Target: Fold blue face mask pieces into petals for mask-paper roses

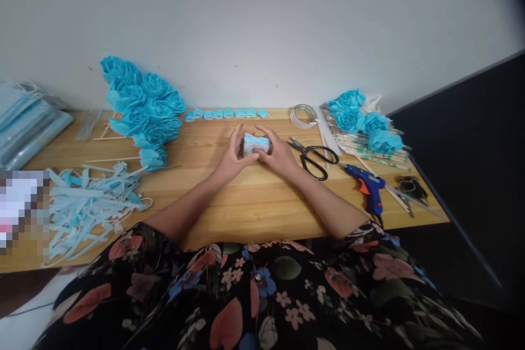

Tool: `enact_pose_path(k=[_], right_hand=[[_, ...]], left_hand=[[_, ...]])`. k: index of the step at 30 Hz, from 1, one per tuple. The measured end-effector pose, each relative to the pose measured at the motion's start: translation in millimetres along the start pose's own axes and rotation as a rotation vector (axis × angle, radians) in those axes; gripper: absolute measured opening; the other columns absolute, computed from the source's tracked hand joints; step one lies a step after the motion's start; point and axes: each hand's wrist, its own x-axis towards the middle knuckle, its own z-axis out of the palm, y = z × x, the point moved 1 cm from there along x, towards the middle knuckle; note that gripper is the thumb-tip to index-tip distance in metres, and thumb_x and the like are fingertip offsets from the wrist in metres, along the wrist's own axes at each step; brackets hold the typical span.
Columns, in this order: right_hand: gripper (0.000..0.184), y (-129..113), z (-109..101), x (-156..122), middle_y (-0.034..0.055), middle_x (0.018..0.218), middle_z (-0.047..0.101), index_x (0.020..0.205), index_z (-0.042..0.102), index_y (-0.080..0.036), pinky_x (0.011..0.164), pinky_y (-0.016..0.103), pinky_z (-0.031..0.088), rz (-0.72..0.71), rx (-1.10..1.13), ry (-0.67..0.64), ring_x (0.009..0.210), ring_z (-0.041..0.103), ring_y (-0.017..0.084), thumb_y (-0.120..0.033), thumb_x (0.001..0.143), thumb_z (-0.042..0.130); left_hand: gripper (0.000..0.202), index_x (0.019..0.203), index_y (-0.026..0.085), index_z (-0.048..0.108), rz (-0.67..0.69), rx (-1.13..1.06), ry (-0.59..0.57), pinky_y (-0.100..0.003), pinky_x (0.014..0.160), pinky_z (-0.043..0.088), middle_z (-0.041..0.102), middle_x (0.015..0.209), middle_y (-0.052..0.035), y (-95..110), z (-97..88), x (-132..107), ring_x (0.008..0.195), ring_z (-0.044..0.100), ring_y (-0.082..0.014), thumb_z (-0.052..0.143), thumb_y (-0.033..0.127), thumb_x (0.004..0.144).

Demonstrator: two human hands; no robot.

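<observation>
My left hand (232, 158) and my right hand (275, 152) meet at the middle of the wooden table (246, 213). Both are closed round a small light-blue folded fabric piece (255, 144), held between the fingertips just above the tabletop. A row of small blue rolled petals (226, 114) lies along the wall just behind my hands. Black scissors (314, 157) lie right of my right hand, apart from it.
A cluster of blue fabric roses (141, 106) on sticks lies at the back left. Cut strips and scraps (88, 205) sit front left, stacked face masks (24, 126) far left. A blue glue gun (369, 183), tape roll (303, 115), and more roses on sticks (365, 123) are at right.
</observation>
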Motion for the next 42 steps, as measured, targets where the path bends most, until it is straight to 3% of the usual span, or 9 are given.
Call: enact_pose_path(k=[2, 5, 9, 17, 21, 24, 29, 37, 42], right_hand=[[0.065, -1.5, 0.2, -0.4, 0.0097, 0.137, 0.069, 0.147, 0.054, -0.022, 0.102, 0.044, 0.051, -0.009, 0.011, 0.009, 0.12, 0.066, 0.031, -0.031, 0.083, 0.064], [0.063, -4.9, 0.1, -0.8, 0.0083, 0.14, 0.068, 0.145, 0.057, -0.022, 0.104, 0.042, 0.05, -0.024, 0.036, 0.003, 0.121, 0.065, 0.029, -0.031, 0.083, 0.063], [0.058, -4.8, 0.8, 0.1, 0.0081, 0.138, 0.069, 0.139, 0.062, -0.022, 0.101, 0.04, 0.051, -0.02, 0.134, -0.002, 0.117, 0.066, 0.027, -0.035, 0.083, 0.065], [0.069, 6.6, 8.2, 5.0, 0.0008, 0.088, 0.069, 0.141, 0.057, -0.02, 0.073, 0.03, 0.052, 0.122, 0.519, -0.024, 0.077, 0.063, 0.017, -0.041, 0.078, 0.074], [0.074, 4.7, 10.1, 6.4, -0.0001, 0.088, 0.069, 0.136, 0.056, -0.02, 0.073, 0.029, 0.05, 0.199, 0.721, -0.033, 0.075, 0.062, 0.016, -0.043, 0.07, 0.081], [0.058, 1.2, 9.2, 5.7, -0.0003, 0.085, 0.068, 0.116, 0.064, -0.02, 0.073, 0.029, 0.05, 0.257, 0.818, -0.05, 0.074, 0.061, 0.014, -0.046, 0.068, 0.082], [0.038, -0.8, 5.2, 4.7, -0.0054, 0.066, 0.055, 0.077, 0.06, -0.019, 0.06, 0.026, 0.041, 0.25, 0.71, -0.103, 0.058, 0.049, 0.01, -0.049, 0.07, 0.082], [0.039, 8.3, 9.6, 7.4, -0.0077, 0.063, 0.051, 0.085, 0.059, -0.021, 0.057, 0.025, 0.039, 0.148, 0.668, -0.057, 0.056, 0.047, 0.01, -0.052, 0.073, 0.08], [0.037, 12.4, 8.8, 7.2, -0.004, 0.073, 0.058, 0.086, 0.059, -0.021, 0.063, 0.026, 0.043, 0.165, 0.628, -0.106, 0.066, 0.053, 0.012, -0.049, 0.074, 0.08]], left_hand=[[0.095, 0.153, 0.025, 0.042, -0.024, 0.055, 0.057, -0.04, 0.105, 0.05, 0.065, 0.132, -0.0127, -2.5, -3.5, 1.8, 0.114, 0.066, -0.0243, 0.088, 0.043, 0.072], [0.058, 0.122, 0.016, 0.067, -0.074, 0.138, 0.107, -0.035, 0.095, 0.052, 0.073, 0.113, -0.0097, -4.5, -8.8, 3.8, 0.101, 0.068, -0.0217, 0.084, 0.041, 0.072], [0.037, 0.091, 0.015, 0.072, -0.123, 0.183, 0.127, -0.029, 0.076, 0.052, 0.074, 0.087, -0.0053, 0.6, -11.0, 3.8, 0.079, 0.066, -0.0176, 0.08, 0.046, 0.074], [0.051, 0.104, 0.016, 0.065, -0.092, 0.077, 0.154, -0.026, 0.059, 0.055, 0.076, 0.089, -0.0048, 9.8, -6.0, 3.7, 0.068, 0.067, -0.015, 0.079, 0.056, 0.075], [0.057, 0.104, 0.017, 0.063, -0.112, 0.081, 0.143, -0.024, 0.048, 0.051, 0.074, 0.083, -0.0042, 10.4, -4.9, 5.2, 0.059, 0.064, -0.0133, 0.081, 0.061, 0.073], [0.054, 0.099, 0.017, 0.062, -0.099, 0.108, 0.153, -0.025, 0.047, 0.051, 0.07, 0.075, -0.0018, 10.8, -6.1, 5.9, 0.055, 0.062, -0.0129, 0.081, 0.061, 0.073], [0.05, 0.092, 0.017, 0.061, -0.089, 0.108, 0.167, -0.023, 0.046, 0.05, 0.067, 0.071, 0.0002, 10.6, -9.9, 7.0, 0.055, 0.059, -0.0116, 0.082, 0.058, 0.072], [0.052, 0.095, 0.017, 0.065, -0.113, 0.011, 0.153, -0.02, 0.048, 0.049, 0.071, 0.079, -0.0016, 8.2, -15.8, 10.6, 0.06, 0.06, -0.0109, 0.085, 0.055, 0.068], [0.044, 0.085, 0.017, 0.064, -0.131, 0.072, 0.122, -0.02, 0.045, 0.045, 0.065, 0.066, 0.0013, 10.9, -17.9, 10.1, 0.05, 0.054, -0.0089, 0.082, 0.053, 0.07]])
